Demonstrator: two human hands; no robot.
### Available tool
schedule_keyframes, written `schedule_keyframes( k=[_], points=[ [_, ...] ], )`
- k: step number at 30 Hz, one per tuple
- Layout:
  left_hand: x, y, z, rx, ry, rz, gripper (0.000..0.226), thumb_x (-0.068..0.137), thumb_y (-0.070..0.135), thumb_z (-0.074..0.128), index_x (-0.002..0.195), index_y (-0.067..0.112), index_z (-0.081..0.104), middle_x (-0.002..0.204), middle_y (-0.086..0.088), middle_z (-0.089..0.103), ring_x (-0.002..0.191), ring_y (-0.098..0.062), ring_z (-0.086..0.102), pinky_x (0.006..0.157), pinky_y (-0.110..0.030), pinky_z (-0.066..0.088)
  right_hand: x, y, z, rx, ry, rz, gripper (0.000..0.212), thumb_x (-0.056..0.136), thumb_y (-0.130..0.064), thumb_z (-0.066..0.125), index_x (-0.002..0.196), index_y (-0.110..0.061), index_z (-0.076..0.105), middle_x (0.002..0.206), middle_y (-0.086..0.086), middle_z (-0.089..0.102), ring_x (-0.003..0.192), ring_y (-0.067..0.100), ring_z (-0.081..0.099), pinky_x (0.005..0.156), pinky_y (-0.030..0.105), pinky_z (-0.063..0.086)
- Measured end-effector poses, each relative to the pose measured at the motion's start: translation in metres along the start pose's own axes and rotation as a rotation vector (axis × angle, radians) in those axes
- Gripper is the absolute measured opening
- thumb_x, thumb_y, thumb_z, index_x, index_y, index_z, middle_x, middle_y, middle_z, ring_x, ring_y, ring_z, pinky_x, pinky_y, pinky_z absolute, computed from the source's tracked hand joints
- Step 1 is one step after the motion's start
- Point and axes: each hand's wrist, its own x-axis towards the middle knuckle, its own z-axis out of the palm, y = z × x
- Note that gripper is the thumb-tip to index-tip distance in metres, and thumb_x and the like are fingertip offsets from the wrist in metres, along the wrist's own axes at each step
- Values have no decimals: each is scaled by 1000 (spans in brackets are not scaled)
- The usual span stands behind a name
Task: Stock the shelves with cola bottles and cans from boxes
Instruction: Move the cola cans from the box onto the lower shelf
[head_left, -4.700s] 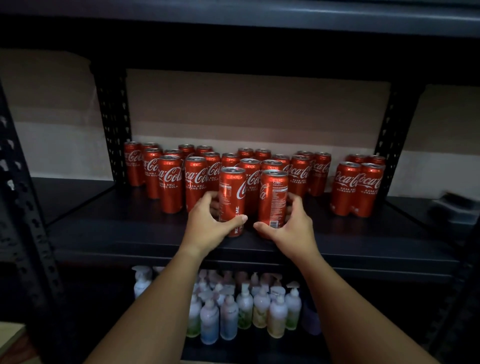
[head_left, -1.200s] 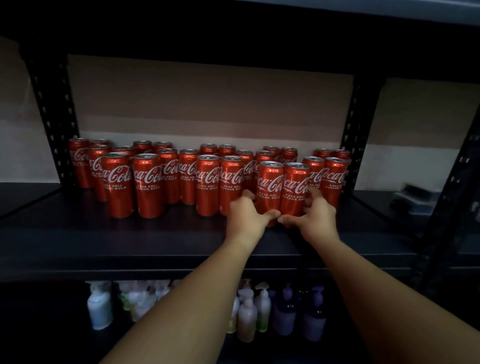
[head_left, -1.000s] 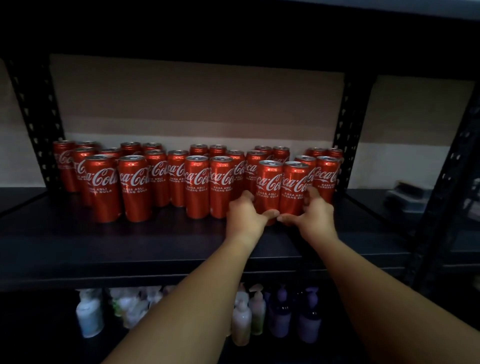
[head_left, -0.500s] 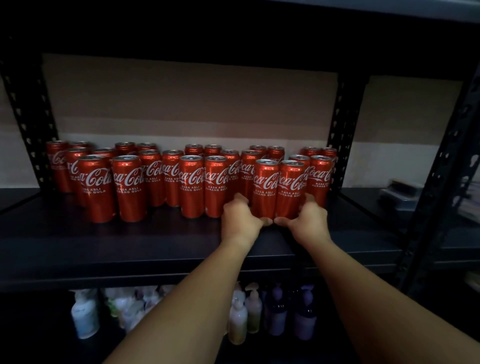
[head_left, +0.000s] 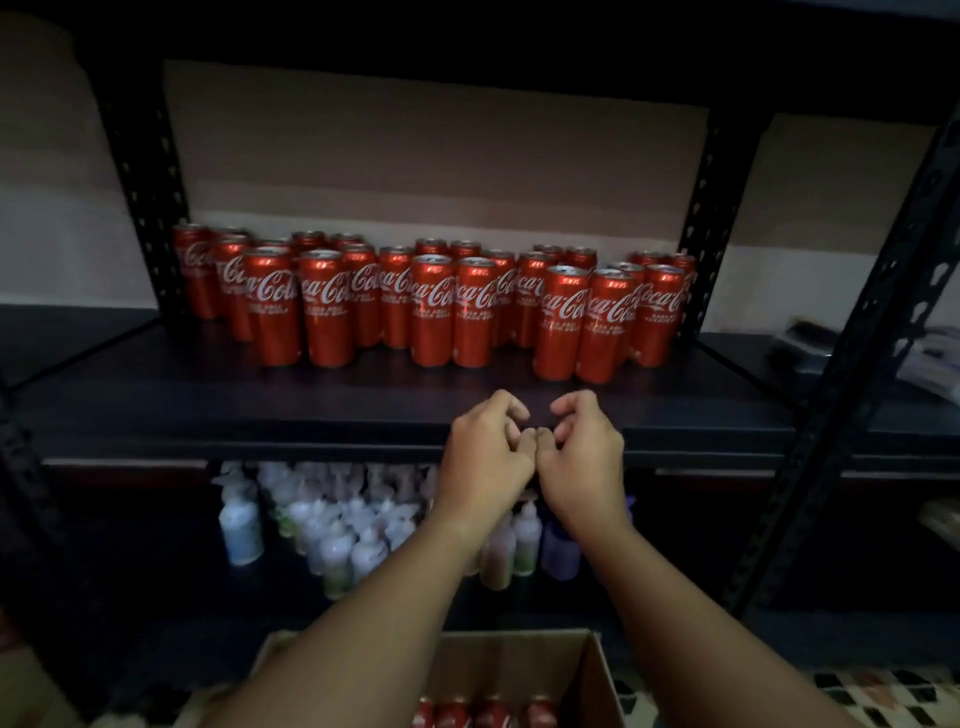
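Note:
Several red cola cans stand in rows on the dark shelf board (head_left: 311, 410). The two front cans at the right, one (head_left: 558, 322) beside the other (head_left: 605, 327), stand free of my hands. My left hand (head_left: 485, 457) and my right hand (head_left: 584, 457) hover side by side over the shelf's front edge, a little in front of those cans. The fingers of both hands are loosely curved and hold nothing. Below, an open cardboard box (head_left: 597, 670) shows the tops of more red cans (head_left: 483, 714).
Several pale pump bottles (head_left: 332, 525) fill the lower shelf. Black perforated uprights stand at the left (head_left: 150, 208), behind the cans at the right (head_left: 701, 234) and in front at the far right (head_left: 852, 338). Bare board lies in front of the can rows.
Both hands have let go of the two front right cans and drawn back toward me. The view has tilted down, so the box of cans now shows.

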Motion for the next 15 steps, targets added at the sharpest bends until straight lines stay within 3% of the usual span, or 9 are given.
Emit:
schedule_keyframes(
  k=[5,10,13,15],
  points=[
    [-68,-80,-26,99,23,-238,16,84,19,73,87,25,59,70,7,63,74,-15,64,70,-31,50,-75,19,52,45,-152,82,27,81,-10,75,96,-18,54,73,-3,56,70,17,56,68,30,43],
    [-135,-178,-52,293,-96,-555,20,83,2,66,101,9,67,94,-14,74,97,-35,70,83,-39,52,-145,49,117,-11,-440,214,31,83,-10,77,95,-20,51,68,-6,57,69,17,59,69,30,45],
    [-173,-219,-61,400,-198,-695,24,88,8,65,111,12,69,107,-10,75,107,-30,69,94,-34,52,-177,71,152,-96,-646,306,28,85,-17,76,101,-20,53,85,1,67,86,19,66,78,28,47],
    [-196,-244,-64,422,-254,-771,16,93,16,66,109,17,69,107,0,73,103,-20,68,95,-28,50,-194,87,171,-157,-750,348,27,86,-19,75,107,-17,59,102,7,72,100,23,68,86,28,48]
  ],
)
